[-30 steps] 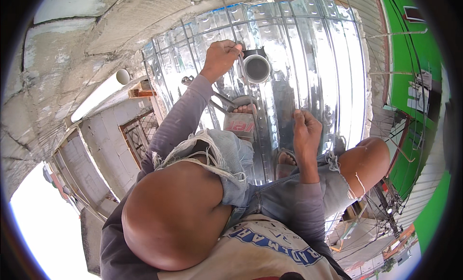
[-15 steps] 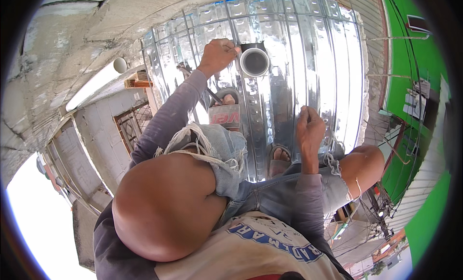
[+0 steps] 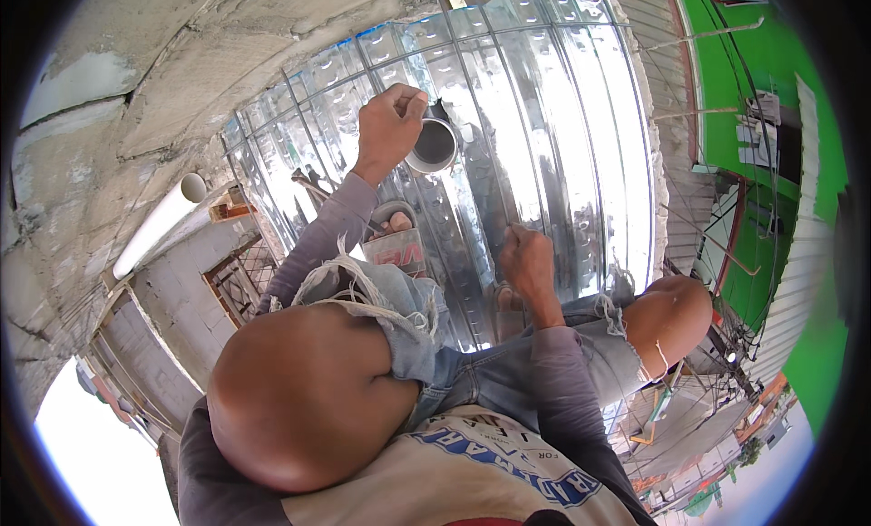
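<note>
A short grey-white plastic pipe end (image 3: 432, 146) stands up out of the shiny corrugated metal decking (image 3: 553, 177). Dark material (image 3: 440, 109) shows at its far side. My left hand (image 3: 388, 134) is at the pipe's left, its fingers pinched together near the rim; whatever they hold is hidden. Lower and to the right, my right hand (image 3: 531, 265) hovers above the decking, fingers curled and pressed together, and what is in them is too small to make out. A dark metal bar-like tool (image 3: 313, 183) lies partly behind my left forearm.
Thin steel bars (image 3: 490, 34) cross over the decking. On the left rises a rough concrete wall (image 3: 154, 100) with a long white pipe (image 3: 163, 225) below it. My sandalled feet (image 3: 395, 236) rest on the metal. Wires and a green wall (image 3: 717, 63) are on the right.
The view has shifted, so the pipe appears farther left and lower. My left hand has come over the pipe's left rim, and my right hand has moved left, nearer the pipe.
</note>
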Motion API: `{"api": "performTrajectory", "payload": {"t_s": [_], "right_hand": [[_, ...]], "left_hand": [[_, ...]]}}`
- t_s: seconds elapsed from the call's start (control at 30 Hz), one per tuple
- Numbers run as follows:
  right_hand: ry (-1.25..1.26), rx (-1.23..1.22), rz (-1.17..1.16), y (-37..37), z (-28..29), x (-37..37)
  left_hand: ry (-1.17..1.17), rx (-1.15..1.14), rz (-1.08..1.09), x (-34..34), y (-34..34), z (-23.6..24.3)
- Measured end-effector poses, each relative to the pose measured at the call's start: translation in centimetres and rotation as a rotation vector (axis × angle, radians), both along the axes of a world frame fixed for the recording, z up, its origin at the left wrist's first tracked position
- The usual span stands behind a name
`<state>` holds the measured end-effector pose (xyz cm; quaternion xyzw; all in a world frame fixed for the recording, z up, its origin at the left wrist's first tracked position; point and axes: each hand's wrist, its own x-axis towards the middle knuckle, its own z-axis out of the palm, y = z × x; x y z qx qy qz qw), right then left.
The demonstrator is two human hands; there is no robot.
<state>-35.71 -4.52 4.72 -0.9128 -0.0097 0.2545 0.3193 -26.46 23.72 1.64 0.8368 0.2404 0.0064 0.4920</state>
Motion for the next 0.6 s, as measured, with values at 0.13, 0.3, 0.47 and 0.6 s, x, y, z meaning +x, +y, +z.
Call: {"api": "performTrajectory", "payload": {"t_s": [0.13,0.3,0.47,0.6], "right_hand": [[-0.029,-0.028,-0.057,0.3,-0.7,-0.3],[-0.019,-0.095,-0.149,-0.3,3.4,2.6],[-0.765,-0.342,-0.093,-2.9,3.6,13.4],[-0.793,-0.317,0.317,-4.4,-4.4,15.9]], "left_hand": [[0.089,0.041,-0.200,2.0,-1.2,-0.9],[0.086,0.255,-0.357,2.0,-2.2,-2.0],[-0.009,0.263,-0.246,2.8,-3.3,-2.0],[0.159,0.220,-0.460,5.4,-3.6,-2.0]]}}
